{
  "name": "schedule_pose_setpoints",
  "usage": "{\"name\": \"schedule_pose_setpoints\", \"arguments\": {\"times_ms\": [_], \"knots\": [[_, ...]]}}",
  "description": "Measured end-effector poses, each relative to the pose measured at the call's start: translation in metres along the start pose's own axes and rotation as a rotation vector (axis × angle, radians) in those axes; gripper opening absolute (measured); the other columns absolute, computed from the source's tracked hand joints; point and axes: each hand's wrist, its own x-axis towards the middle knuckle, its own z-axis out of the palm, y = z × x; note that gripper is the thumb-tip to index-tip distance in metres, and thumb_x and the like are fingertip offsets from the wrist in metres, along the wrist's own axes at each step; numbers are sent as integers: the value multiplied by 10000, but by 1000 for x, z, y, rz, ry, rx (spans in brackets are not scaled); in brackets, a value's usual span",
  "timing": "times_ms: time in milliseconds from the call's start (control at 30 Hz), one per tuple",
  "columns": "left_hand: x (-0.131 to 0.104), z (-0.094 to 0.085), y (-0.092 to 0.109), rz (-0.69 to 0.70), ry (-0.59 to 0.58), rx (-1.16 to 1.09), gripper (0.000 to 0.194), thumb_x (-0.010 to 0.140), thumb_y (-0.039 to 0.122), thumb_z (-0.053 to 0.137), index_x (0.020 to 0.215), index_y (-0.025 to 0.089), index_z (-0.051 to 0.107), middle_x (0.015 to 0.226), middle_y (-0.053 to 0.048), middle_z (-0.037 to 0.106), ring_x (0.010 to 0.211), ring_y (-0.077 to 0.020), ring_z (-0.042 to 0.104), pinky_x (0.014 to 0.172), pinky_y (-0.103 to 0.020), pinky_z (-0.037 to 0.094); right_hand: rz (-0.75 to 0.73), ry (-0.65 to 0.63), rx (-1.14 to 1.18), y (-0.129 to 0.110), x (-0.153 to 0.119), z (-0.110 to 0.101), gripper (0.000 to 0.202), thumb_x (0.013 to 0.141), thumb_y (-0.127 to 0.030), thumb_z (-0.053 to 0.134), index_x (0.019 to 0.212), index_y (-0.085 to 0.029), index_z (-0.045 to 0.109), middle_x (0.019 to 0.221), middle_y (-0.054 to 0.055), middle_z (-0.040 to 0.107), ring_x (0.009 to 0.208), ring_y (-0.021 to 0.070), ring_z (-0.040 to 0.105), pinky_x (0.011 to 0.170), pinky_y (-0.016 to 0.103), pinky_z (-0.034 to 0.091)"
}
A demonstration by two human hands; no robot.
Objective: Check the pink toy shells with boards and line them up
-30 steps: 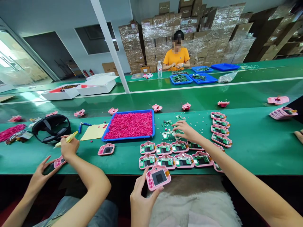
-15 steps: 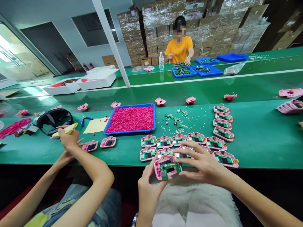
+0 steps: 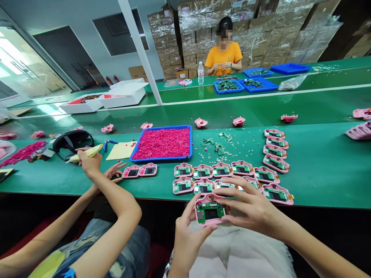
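A pink plastic casing point(image 3: 209, 222) is held up just off the front edge of the bench, with a green circuit board point(image 3: 202, 218) lying inside it around a dark rectangle. My left hand point(image 3: 188, 231) grips the casing's left side, thumb along the bottom and index finger at the upper left. At the right end, my right hand point(image 3: 252, 202) has its thumb and fingers on the casing and board edge, the other fingers spread above. Behind them, pink casings with boards point(image 3: 183, 185) stand in two rows, partly covered by my right hand.
A blue tray point(image 3: 189, 154) holds small magenta pieces. Loose green boards point(image 3: 219, 148) and tiny pale bits lie behind the rows. At left, a co-worker's hand point(image 3: 91, 160) holds a yellow cloth-like thing near a black headset point(image 3: 74, 141). Another person point(image 3: 223, 58) sits across the bench.
The green board, tilted over the casing before, now lies flat inside it. At left, the co-worker's two pink casings now sit side by side, farther right. The person opposite has brought both hands together.
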Motion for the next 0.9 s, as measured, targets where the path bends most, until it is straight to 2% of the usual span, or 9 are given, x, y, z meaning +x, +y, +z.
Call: {"name": "schedule_pose_setpoints", "arguments": {"times_ms": [167,267,367,433,533,633,733,800,900], "knots": [[-8,1,9,-35,-46,-64,667,674,405,808,1272,251,557,1221,-35,702,1101,-209,663,930,-254,526,3,51,2,-8,-3,-3,263,876,-290,680,1106,-162,669,1139,88,727,1237,258,544,1025,435,492],[-8,3,11,-14,-89,-29,484,782,470,691,1188,242,559,1188,-37,679,1117,-206,626,962,-277,484,32,59,8,-15,-7,-1,284,878,-310,681,1119,-161,668,1124,90,733,1198,254,576,1043,459,481],[-4,9,9,-23,2,19,343,856,484,592,1088,234,563,1095,-26,673,1058,-186,616,922,-270,471,92,74,45,-20,-10,6,291,882,-276,679,1153,-171,667,1150,89,725,1205,245,579,1050,449,487],[-1,13,8,-19,92,11,323,861,482,584,1065,234,559,1054,-21,669,1015,-178,618,870,-257,478,176,105,103,-22,-10,12,288,894,-244,656,1178,-198,671,1218,84,697,1231,247,567,1039,438,504],[1,19,8,16,152,-3,327,847,481,597,1053,229,564,1048,-28,664,991,-182,629,860,-263,486,375,127,272,-27,-8,19,339,916,-247,614,1254,-252,646,1289,74,661,1198,238,610,988,398,552],[2,23,9,33,184,-2,319,838,470,608,1037,223,573,1037,-36,672,996,-192,640,895,-287,487,641,102,498,-33,-7,23,396,918,-297,604,1314,-285,612,1224,63,701,1048,222,698,895,350,602],[1,26,12,25,229,-21,305,835,457,613,1025,221,584,1013,-31,679,942,-186,652,832,-275,501,857,99,734,-39,-7,27,366,905,-338,619,1266,-286,650,1195,65,713,948,210,720,790,307,626],[1,29,13,16,250,-34,303,830,456,619,1022,222,592,1011,-27,679,916,-178,653,777,-258,500,919,131,877,-41,-6,30,362,893,-346,631,1247,-275,657,1209,73,700,963,206,704,750,279,621],[1,30,13,7,257,-52,314,816,464,634,1014,223,599,1020,-29,678,961,-187,645,785,-255,498,966,165,1030,-40,-5,34,389,881,-355,637,1260,-266,634,1155,78,700,926,189,686,674,246,603]]}}
